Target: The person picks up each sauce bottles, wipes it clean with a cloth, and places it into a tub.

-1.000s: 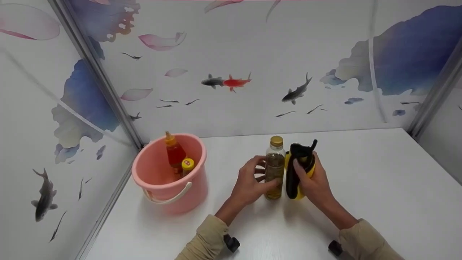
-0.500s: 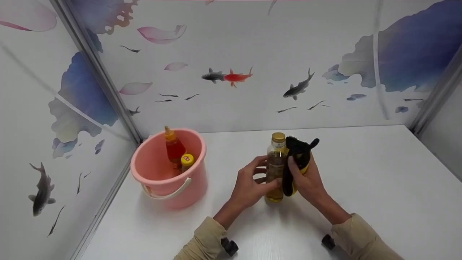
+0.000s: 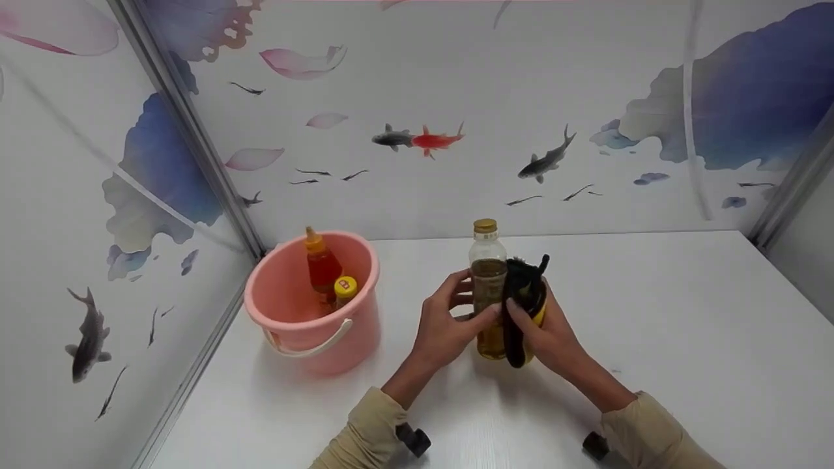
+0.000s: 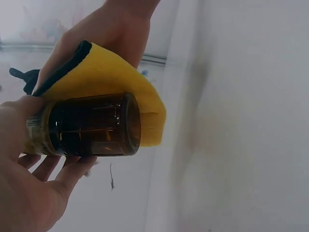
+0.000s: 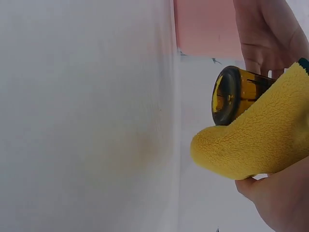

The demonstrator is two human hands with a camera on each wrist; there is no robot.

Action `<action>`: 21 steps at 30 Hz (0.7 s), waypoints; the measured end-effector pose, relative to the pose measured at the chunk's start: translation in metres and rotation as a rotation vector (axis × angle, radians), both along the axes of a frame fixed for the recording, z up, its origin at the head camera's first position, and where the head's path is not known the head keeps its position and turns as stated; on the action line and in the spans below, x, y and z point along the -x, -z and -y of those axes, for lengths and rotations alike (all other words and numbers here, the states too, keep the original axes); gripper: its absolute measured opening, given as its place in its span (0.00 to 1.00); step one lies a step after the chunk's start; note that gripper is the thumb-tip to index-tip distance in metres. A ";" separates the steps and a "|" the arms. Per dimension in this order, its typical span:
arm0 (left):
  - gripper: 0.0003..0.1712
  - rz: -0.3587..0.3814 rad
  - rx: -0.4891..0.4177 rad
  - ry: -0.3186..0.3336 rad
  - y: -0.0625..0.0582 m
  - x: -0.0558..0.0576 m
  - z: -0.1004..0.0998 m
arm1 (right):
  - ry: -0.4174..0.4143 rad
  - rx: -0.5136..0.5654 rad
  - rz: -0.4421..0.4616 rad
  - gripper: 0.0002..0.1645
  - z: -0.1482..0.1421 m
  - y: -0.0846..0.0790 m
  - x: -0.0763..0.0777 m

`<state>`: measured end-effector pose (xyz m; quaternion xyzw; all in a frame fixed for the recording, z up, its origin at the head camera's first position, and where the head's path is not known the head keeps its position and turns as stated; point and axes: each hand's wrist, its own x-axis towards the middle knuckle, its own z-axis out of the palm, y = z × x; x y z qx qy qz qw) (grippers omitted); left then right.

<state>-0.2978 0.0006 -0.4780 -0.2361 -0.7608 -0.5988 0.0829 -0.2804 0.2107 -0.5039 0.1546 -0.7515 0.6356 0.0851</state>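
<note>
My left hand [image 3: 443, 329] grips a clear glass bottle [image 3: 487, 264] with a gold cap and yellow-brown liquid inside. The bottle is held nearly upright off the table, its base showing in both wrist views. In my right hand [image 3: 554, 335] is a folded cloth [image 3: 521, 280], black on one side and fuzzy yellow on the other. The cloth [image 5: 256, 142] lies against the bottle's right side and hides part of it. Seen from the left wrist, the yellow face of the cloth [image 4: 116, 72] is behind the dark bottle base [image 4: 96, 125].
A pink bucket [image 3: 358, 345] with a white handle stands on the white table [image 3: 684, 326] to the left. Inside it are a squeeze bottle of red-amber contents [image 3: 324, 268] and a yellow-capped container [image 3: 345, 290]. Painted wall panels [image 3: 423, 195] border the table behind and at the sides.
The cloth, at first just right of the bottle, has come left against its side. The bottle has shifted left and slightly up in my left hand.
</note>
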 end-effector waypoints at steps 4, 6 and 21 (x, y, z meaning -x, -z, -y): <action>0.38 0.012 -0.019 -0.043 -0.004 0.002 0.002 | -0.037 -0.019 0.035 0.35 0.002 0.000 0.000; 0.39 0.031 -0.024 -0.049 -0.005 0.002 0.003 | -0.043 -0.024 0.037 0.35 0.004 -0.001 -0.001; 0.31 0.223 -0.009 0.196 -0.002 0.000 0.007 | 0.058 0.014 -0.075 0.29 0.004 -0.006 -0.002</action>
